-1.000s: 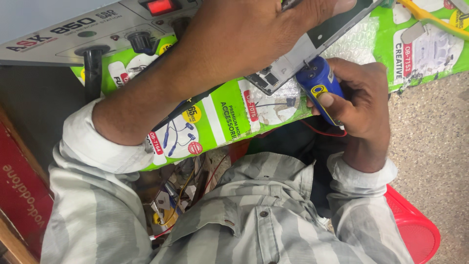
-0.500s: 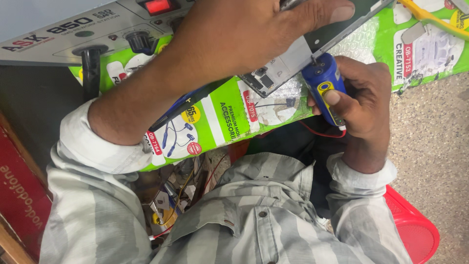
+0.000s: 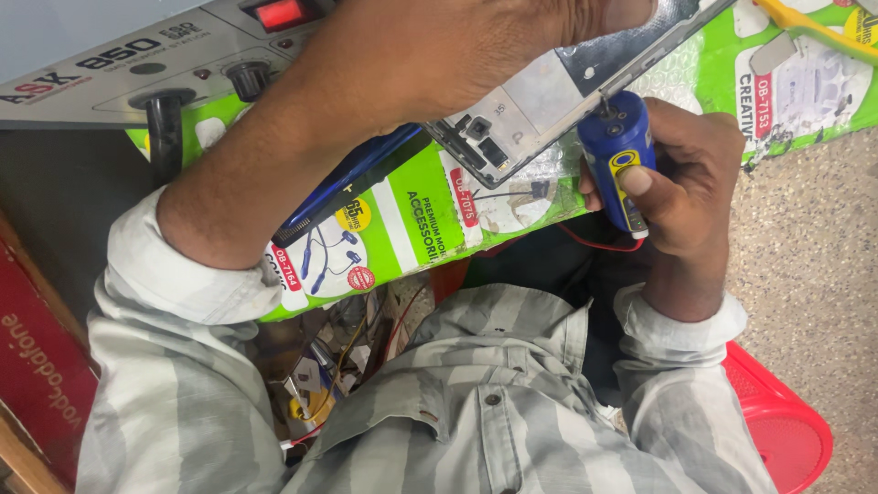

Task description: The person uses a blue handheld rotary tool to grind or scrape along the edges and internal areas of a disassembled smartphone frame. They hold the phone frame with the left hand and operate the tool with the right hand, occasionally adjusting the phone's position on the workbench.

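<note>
My right hand (image 3: 681,187) grips a small blue electric screwdriver (image 3: 617,151) with a yellow button under the thumb; its tip touches the edge of an opened phone frame (image 3: 549,101). A red wire (image 3: 599,242) trails from the tool's lower end. My left hand (image 3: 457,50) reaches across from the left and presses down on the phone frame, covering most of it. The phone lies on a green printed sheet (image 3: 412,229) that covers the bench.
A grey soldering station (image 3: 137,64) with a red switch and knobs stands at the top left. A red plastic stool (image 3: 777,430) shows at the lower right. A drawer of loose parts and wires (image 3: 338,357) sits below the bench edge. A yellow tool (image 3: 814,27) lies top right.
The screwdriver tip has shifted slightly up and right along the phone frame's edge. My left hand keeps pressing on the phone.
</note>
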